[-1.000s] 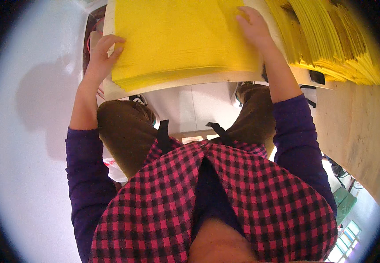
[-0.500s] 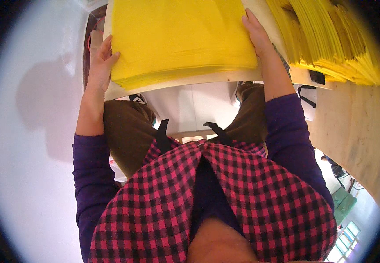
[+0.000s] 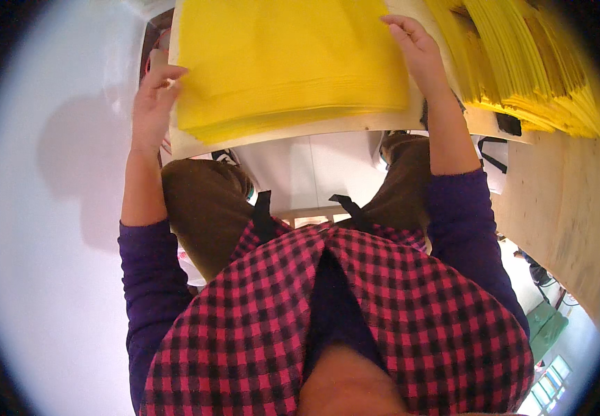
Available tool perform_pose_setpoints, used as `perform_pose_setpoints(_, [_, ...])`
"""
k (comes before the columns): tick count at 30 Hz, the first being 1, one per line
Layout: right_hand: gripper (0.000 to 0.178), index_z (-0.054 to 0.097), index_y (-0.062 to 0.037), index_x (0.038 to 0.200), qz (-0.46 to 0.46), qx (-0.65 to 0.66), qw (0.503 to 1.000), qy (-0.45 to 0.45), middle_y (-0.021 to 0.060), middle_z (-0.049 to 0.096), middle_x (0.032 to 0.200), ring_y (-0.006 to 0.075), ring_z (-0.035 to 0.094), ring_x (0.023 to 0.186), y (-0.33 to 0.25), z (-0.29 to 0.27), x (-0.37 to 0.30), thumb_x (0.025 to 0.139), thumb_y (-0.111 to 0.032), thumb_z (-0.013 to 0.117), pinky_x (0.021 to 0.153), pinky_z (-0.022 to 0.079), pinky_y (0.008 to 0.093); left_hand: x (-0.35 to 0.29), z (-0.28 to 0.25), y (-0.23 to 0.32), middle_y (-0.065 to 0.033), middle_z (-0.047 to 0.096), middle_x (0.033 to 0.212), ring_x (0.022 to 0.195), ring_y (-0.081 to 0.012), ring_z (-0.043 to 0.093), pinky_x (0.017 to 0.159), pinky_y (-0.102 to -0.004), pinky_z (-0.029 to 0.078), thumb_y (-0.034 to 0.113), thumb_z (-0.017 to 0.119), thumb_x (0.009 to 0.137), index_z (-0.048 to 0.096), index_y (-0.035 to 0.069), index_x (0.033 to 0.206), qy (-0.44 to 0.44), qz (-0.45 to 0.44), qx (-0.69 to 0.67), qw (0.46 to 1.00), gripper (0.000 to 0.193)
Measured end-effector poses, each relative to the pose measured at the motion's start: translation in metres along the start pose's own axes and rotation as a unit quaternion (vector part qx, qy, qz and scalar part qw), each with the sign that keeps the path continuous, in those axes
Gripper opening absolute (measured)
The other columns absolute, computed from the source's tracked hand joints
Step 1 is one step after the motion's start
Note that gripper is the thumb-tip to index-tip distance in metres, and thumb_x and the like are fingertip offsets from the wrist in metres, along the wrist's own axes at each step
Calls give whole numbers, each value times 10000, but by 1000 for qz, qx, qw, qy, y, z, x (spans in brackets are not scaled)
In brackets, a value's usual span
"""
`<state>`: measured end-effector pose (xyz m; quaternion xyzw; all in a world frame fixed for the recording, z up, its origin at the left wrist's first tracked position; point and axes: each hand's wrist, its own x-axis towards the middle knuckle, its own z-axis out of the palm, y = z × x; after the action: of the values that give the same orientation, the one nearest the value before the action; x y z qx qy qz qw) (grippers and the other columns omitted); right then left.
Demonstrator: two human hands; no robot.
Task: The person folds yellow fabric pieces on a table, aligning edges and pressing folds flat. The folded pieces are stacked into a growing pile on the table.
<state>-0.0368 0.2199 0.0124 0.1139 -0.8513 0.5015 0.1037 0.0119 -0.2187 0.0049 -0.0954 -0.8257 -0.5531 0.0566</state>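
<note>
A stack of thin yellow sheets, felt-like or cloth-like, lies on a pale wooden board in front of me. At its left edge is my left hand, slightly blurred, finger and thumb drawn together on the rim of the upper sheet. My right hand is farther up the opposite edge, its bent fingertips pinching the sheet's side. Faint ripples run across the top surface. Layered edges show along the near side of the stack.
More yellow sheets stand in folded bundles at the far right, beside a wooden tabletop. The board's near edge passes above my knees. A white wall rises close on my left.
Both hands have gone from lying along the stack's sides to fingers bent at its edges. My right hand and forearm have shifted slightly right; the top sheet looks more rippled.
</note>
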Motion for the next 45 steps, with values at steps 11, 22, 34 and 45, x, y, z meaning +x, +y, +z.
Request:
perform_pose_setpoints(11, [321,631,2,1019,-32,-119,992,-19,163,625,1010,301,582,978,-4,17,14,893,-278,538,866,449,367,42,-16,-12,-36,598,1032,974,-141,525,851,-252,398,82,509,895,626,58,989,-80,21,106,991,152])
perform_pose_setpoints(22, [335,630,-3,1029,-40,-152,987,-31,166,624,1043,306,586,974,-1,13,14,895,-294,533,858,450,373,35,-20,-6,-80,601,1012,999,-223,534,902,-300,394,47,564,846,617,40,957,-76,115,163,977,123])
perform_pose_setpoints(34, [329,627,-22,1068,11,-141,986,-88,125,630,1051,243,586,985,-12,6,-5,905,-296,542,864,443,324,38,-16,-7,-90,598,1045,1023,-244,525,918,-312,382,124,547,887,612,28,1016,-119,124,183,968,174])
perform_pose_setpoints(45, [328,628,-7,1032,-19,-209,974,-81,146,616,1035,277,575,990,-12,7,4,903,-290,525,867,441,346,32,-16,-2,-109,599,1026,1020,-246,535,898,-310,405,154,512,921,609,-10,978,-117,73,160,977,200])
